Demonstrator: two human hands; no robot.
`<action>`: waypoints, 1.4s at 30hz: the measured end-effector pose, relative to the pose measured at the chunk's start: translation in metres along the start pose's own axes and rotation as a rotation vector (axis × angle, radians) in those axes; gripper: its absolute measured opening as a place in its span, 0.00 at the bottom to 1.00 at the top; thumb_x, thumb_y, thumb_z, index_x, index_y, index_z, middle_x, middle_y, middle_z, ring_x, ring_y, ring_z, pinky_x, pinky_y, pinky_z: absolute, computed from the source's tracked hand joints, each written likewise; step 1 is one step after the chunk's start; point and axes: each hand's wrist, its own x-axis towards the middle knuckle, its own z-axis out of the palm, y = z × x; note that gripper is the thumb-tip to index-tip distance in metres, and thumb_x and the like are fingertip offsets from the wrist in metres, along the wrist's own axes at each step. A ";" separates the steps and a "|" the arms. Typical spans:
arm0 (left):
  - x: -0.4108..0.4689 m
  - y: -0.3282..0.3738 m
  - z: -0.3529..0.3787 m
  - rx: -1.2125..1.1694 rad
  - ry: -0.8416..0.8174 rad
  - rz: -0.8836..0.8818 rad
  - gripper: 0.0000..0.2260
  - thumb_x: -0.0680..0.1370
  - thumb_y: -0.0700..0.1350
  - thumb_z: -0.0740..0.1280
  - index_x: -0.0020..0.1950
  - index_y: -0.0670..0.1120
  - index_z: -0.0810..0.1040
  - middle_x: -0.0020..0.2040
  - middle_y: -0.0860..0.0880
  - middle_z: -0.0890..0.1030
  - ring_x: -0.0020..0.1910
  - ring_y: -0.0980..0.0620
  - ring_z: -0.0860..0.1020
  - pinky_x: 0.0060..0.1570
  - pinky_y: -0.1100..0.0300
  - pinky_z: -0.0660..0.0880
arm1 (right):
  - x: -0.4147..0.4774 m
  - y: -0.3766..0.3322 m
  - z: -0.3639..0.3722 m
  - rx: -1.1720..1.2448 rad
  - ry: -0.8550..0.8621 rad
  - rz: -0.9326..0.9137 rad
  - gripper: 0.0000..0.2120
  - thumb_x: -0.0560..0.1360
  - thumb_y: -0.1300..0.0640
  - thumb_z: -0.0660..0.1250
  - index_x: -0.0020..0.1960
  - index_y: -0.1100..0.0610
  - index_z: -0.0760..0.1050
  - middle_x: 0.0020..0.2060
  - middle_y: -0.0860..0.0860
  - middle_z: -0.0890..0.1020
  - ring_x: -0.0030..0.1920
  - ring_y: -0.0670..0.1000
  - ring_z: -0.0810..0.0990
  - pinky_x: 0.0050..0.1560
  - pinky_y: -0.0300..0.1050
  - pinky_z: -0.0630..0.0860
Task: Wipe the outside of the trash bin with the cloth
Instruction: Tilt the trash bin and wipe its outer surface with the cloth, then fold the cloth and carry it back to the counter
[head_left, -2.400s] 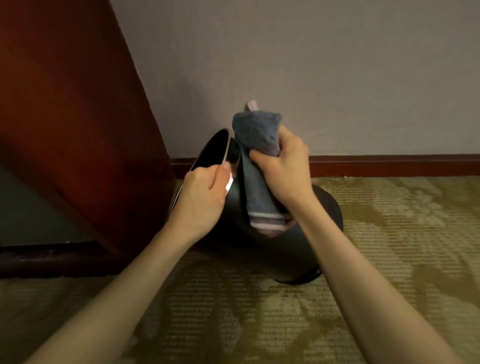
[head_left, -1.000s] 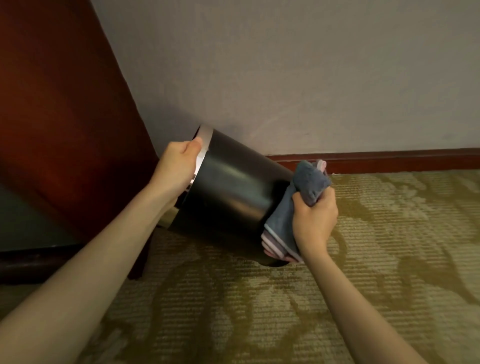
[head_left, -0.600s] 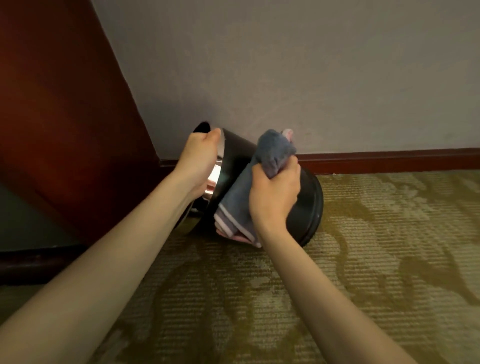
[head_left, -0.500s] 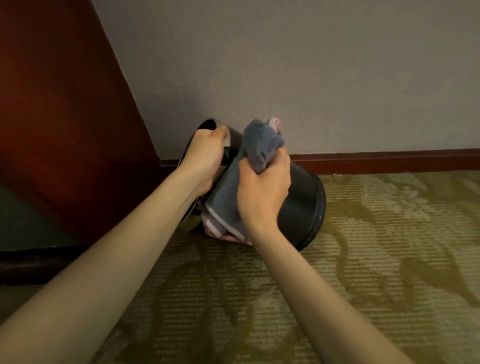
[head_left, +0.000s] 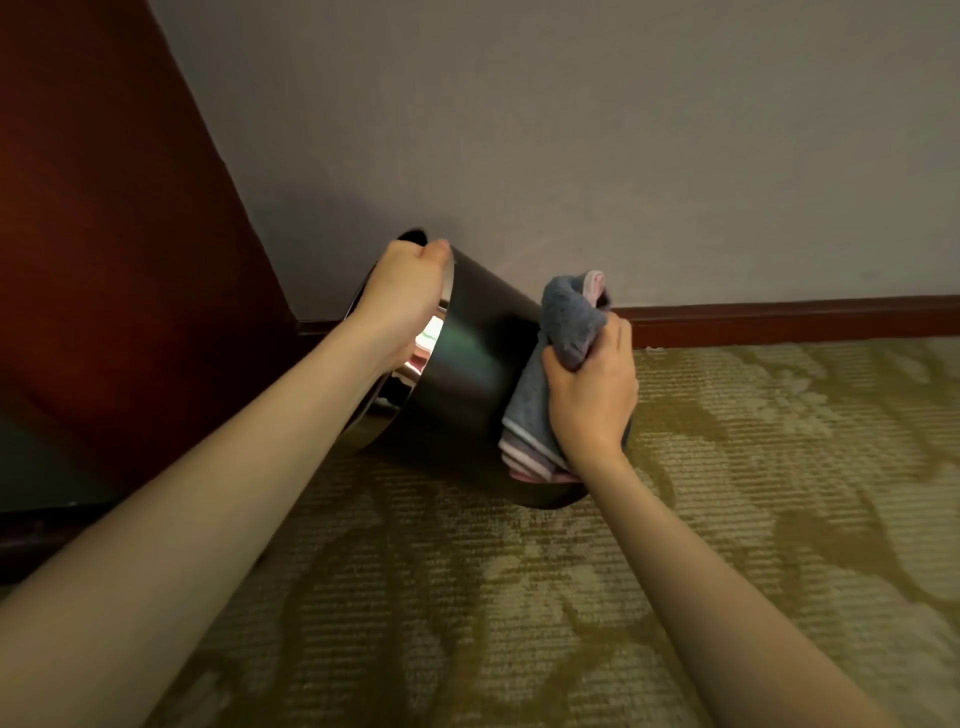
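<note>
Tilted glossy black cylindrical trash bin (head_left: 467, 384): left hand (head_left: 402, 306) grips its rim, right hand (head_left: 589, 402) clutches the folded grey-blue cloth (head_left: 550, 364) against its side.

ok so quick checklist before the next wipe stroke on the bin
1. Rim grip: left hand grips the trash bin by its rim: ok.
2. Cloth grip: right hand grips the grey cloth: ok.
3. Contact: cloth lies against the bin's outer side, near its base: ok.
4. Access: bin is tilted, with its side exposed: ok.
5. Far side and underside clean: cannot tell, hidden.
6. Bin clear of the wall behind: cannot tell.
</note>
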 end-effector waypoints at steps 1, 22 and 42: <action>0.000 0.001 0.001 0.004 -0.005 0.000 0.16 0.80 0.47 0.57 0.33 0.45 0.68 0.30 0.51 0.65 0.30 0.54 0.65 0.30 0.59 0.62 | 0.001 0.010 -0.003 -0.037 0.002 0.015 0.15 0.70 0.55 0.67 0.54 0.60 0.69 0.50 0.57 0.73 0.45 0.60 0.75 0.40 0.51 0.70; -0.065 0.051 0.133 0.419 -0.364 0.246 0.16 0.81 0.48 0.55 0.36 0.42 0.71 0.34 0.48 0.73 0.35 0.48 0.74 0.31 0.58 0.64 | 0.017 0.131 -0.122 0.242 0.134 0.844 0.13 0.70 0.58 0.67 0.53 0.61 0.74 0.47 0.61 0.80 0.46 0.62 0.79 0.41 0.53 0.76; -0.126 0.020 0.100 0.142 -0.425 0.447 0.16 0.80 0.46 0.60 0.67 0.46 0.71 0.64 0.50 0.75 0.63 0.55 0.72 0.62 0.60 0.69 | 0.050 0.038 -0.190 0.809 0.172 0.686 0.13 0.68 0.62 0.70 0.52 0.62 0.77 0.40 0.56 0.83 0.39 0.52 0.84 0.34 0.41 0.77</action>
